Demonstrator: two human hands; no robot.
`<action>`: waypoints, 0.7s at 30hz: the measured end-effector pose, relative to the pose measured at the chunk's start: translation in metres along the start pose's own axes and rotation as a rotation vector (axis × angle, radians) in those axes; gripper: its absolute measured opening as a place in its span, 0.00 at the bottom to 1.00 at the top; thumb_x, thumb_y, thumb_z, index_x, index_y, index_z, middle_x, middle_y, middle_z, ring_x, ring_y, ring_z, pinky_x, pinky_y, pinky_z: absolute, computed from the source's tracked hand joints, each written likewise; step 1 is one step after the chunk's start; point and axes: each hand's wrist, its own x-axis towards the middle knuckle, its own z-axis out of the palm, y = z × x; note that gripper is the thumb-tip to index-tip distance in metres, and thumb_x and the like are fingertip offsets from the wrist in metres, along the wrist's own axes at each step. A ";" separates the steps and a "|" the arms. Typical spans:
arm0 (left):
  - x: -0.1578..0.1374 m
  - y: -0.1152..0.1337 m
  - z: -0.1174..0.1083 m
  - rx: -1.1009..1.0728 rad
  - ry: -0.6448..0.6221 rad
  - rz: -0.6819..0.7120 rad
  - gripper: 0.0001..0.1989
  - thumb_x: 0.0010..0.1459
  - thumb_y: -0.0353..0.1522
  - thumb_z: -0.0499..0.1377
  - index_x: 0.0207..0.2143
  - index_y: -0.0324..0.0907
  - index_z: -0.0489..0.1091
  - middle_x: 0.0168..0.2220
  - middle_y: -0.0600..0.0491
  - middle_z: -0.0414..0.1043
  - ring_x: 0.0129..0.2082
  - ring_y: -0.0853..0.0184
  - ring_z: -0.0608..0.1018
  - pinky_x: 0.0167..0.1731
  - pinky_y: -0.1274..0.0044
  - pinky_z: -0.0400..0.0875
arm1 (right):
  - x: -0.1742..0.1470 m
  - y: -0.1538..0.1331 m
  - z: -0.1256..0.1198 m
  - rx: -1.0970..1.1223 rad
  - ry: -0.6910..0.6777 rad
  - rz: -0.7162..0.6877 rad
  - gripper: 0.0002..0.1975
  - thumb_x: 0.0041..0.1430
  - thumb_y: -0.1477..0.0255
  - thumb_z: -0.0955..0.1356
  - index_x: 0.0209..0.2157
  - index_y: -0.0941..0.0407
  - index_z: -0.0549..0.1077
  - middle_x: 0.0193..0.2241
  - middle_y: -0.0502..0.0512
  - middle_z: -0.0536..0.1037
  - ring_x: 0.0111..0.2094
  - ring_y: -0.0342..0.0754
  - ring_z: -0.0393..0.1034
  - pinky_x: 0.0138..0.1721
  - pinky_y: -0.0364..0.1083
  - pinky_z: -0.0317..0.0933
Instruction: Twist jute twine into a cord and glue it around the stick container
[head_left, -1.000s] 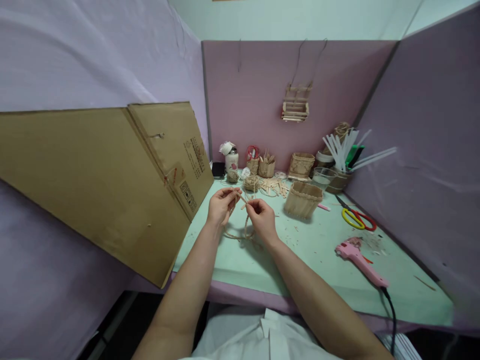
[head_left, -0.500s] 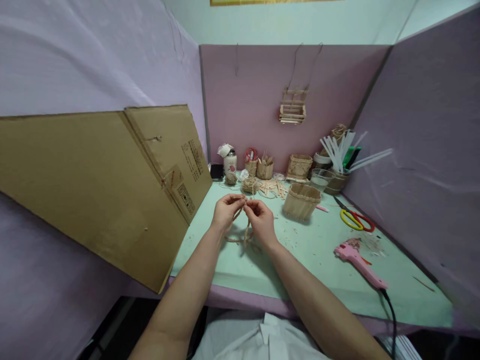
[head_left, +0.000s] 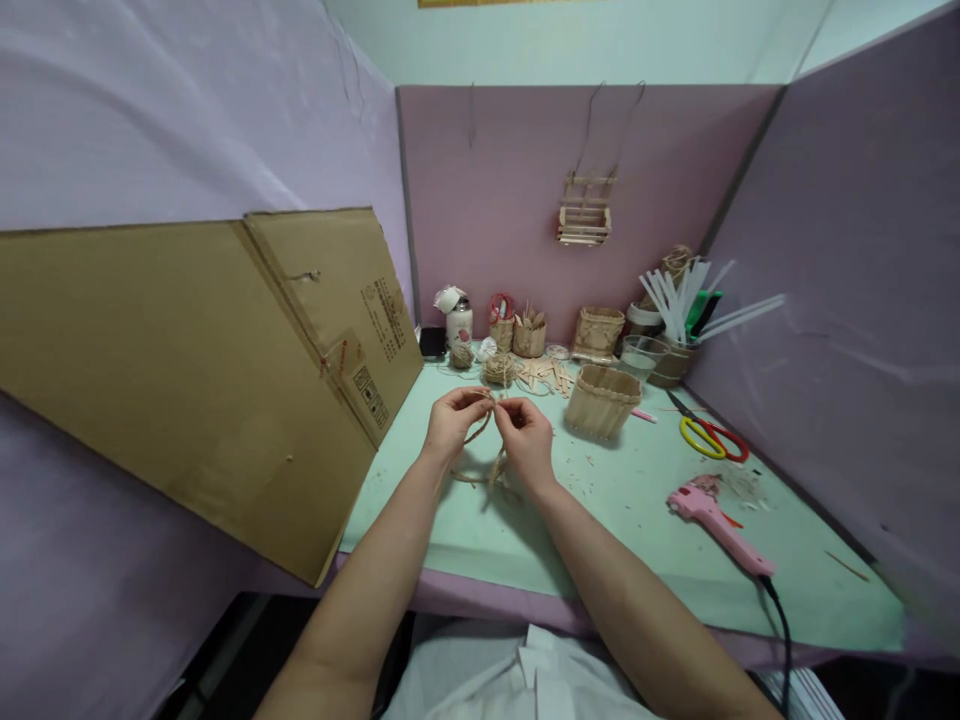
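Note:
Both hands meet over the middle of the table, fingertips pinched close together on brown twine. My left hand is closed on the twine, with a small loop of it hanging below the fingers. My right hand pinches the same twine just to the right. Below them, a braided-looking length of twine hangs down and curls on the green tabletop. A ball of twine lies right behind the hands, with a strand running toward them. The exact crossing of strands between the fingertips is too small to make out.
A wooden stick basket stands right of my hands. Farther right lie scissors and a pink glue gun with its cord. A large cardboard sheet leans at left. Craft sticks, a jar and glue sticks line the back.
My right hand has shifted slightly right, and the fingertips are a little farther apart. The twine loop below my left fingers shows more openly.

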 end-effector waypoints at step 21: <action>0.000 -0.001 -0.001 0.060 -0.057 0.008 0.20 0.36 0.31 0.70 0.36 0.39 0.74 0.28 0.54 0.74 0.30 0.71 0.75 0.37 0.76 0.66 | 0.001 -0.002 -0.004 -0.056 -0.001 0.005 0.07 0.51 0.68 0.67 0.25 0.57 0.70 0.21 0.47 0.70 0.24 0.42 0.61 0.28 0.42 0.57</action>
